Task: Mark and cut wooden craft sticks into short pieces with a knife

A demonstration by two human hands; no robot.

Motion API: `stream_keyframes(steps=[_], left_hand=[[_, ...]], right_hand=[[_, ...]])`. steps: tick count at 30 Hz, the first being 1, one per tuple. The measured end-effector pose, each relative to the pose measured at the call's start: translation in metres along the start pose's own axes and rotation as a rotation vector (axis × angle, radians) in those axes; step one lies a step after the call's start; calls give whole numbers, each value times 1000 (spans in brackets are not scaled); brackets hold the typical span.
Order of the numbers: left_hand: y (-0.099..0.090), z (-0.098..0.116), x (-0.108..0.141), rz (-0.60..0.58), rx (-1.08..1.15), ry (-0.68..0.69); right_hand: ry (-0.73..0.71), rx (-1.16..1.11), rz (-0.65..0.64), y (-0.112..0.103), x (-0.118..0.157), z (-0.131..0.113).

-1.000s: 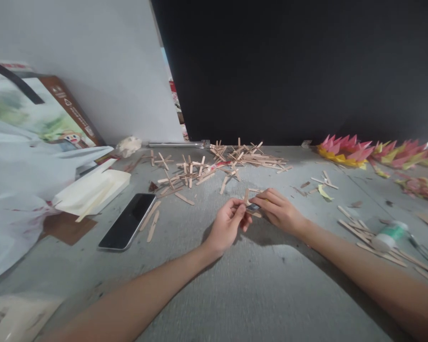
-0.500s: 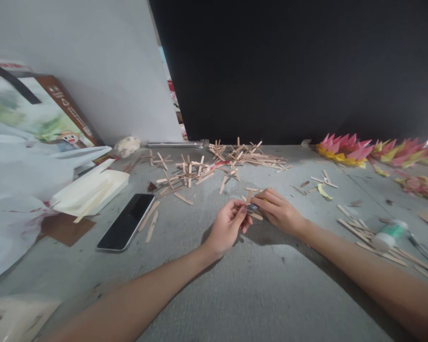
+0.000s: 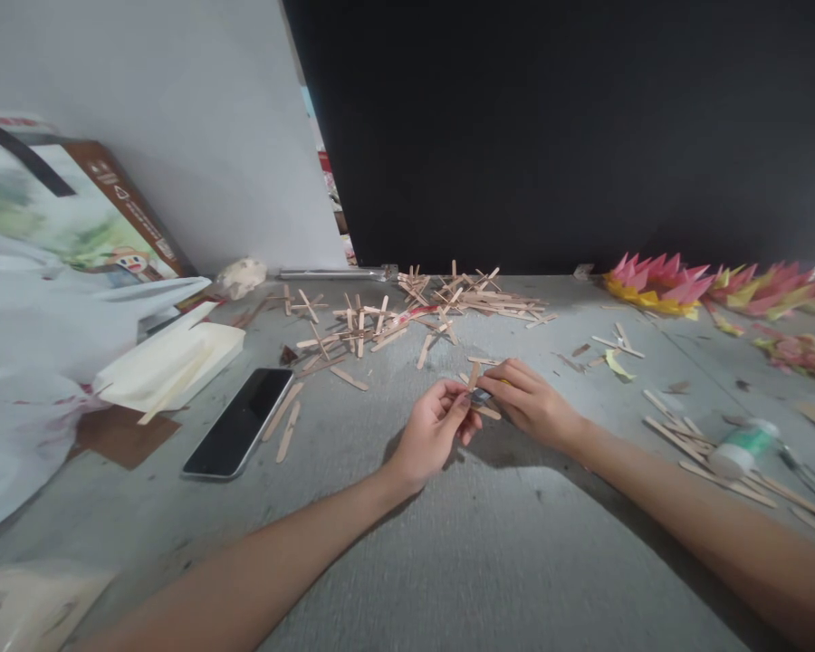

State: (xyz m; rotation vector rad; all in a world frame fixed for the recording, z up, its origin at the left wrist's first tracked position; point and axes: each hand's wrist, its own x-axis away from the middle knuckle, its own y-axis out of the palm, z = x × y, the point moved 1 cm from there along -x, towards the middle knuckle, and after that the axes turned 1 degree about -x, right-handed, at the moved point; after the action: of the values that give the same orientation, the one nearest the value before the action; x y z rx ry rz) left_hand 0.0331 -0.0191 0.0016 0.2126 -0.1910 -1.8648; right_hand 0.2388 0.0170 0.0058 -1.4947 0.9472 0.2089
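My left hand (image 3: 440, 424) pinches a wooden craft stick (image 3: 474, 375) between thumb and fingers, low over the grey tabletop (image 3: 475, 561). In my right hand (image 3: 535, 404) is a small cutter with a grey metal blade (image 3: 479, 396); a bit of yellow shows among the fingers, and most of its handle is hidden. The blade meets the stick beside my left thumb. Another craft stick (image 3: 487, 411) lies just under the blade, between the hands. Beyond them spreads a pile of craft sticks (image 3: 448, 308), several joined into crosses.
A phone (image 3: 239, 424) lies at left beside loose sticks, near a white paper tray (image 3: 177, 371) and a plastic bag (image 3: 27, 362). Right of my hands are a glue bottle (image 3: 743, 448) on more sticks and pink-yellow paper flowers (image 3: 658, 285). A black panel (image 3: 570, 136) stands behind.
Both hands keep almost the same place and grip on the stick and cutter. The view has shifted very slightly.
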Motion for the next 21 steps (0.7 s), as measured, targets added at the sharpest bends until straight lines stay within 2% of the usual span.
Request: stream_keyframes(steps=[21], left_hand=[[1, 3, 1, -6, 7, -10]], right_hand=[[-3, -14, 4, -1, -3, -4]])
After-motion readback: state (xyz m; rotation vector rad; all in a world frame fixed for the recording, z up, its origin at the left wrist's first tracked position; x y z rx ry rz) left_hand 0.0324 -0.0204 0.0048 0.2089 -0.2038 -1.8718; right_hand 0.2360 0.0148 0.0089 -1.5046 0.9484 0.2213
